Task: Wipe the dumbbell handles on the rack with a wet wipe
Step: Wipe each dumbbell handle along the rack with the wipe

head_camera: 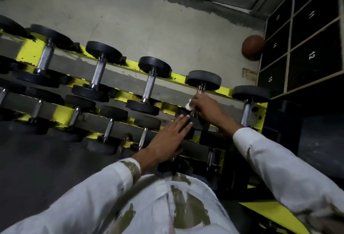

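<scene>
The right hand (203, 108) is closed around a white wet wipe (188, 104) pressed on the handle of a dumbbell (202, 81) lying on the top tier of the yellow rack (30, 49), second from the right end, its long axis running near to far with one black head toward the far wall and the other toward the person. The left hand (167, 139) is open with fingers stretched flat, resting on the near black head of that same dumbbell. Neighbouring dumbbells lie parallel along the rack, and a brown ball (253, 47) sits on the floor at far right beside numbered lockers (305, 34).
</scene>
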Demonstrator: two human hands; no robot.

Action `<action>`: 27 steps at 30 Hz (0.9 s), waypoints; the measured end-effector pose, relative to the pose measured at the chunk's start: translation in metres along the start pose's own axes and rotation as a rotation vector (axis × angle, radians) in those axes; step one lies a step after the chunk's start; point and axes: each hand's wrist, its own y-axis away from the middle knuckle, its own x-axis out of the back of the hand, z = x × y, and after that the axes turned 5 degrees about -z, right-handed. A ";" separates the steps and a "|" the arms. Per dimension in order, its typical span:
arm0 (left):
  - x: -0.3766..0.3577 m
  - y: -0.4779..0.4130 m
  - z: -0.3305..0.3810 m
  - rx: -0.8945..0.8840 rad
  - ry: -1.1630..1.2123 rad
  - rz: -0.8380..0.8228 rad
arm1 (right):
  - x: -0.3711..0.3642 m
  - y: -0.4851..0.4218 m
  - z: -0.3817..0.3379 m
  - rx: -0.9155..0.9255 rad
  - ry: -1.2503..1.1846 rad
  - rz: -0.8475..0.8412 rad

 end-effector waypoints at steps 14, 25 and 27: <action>-0.016 -0.020 0.059 0.257 -0.075 -0.167 | -0.009 -0.005 0.035 0.417 0.268 -0.186; -0.015 -0.021 0.064 0.272 -0.067 -0.181 | -0.042 0.029 0.030 -0.340 -0.731 0.131; -0.014 -0.020 0.063 0.267 -0.061 -0.192 | -0.051 0.026 0.027 -0.566 -0.903 0.142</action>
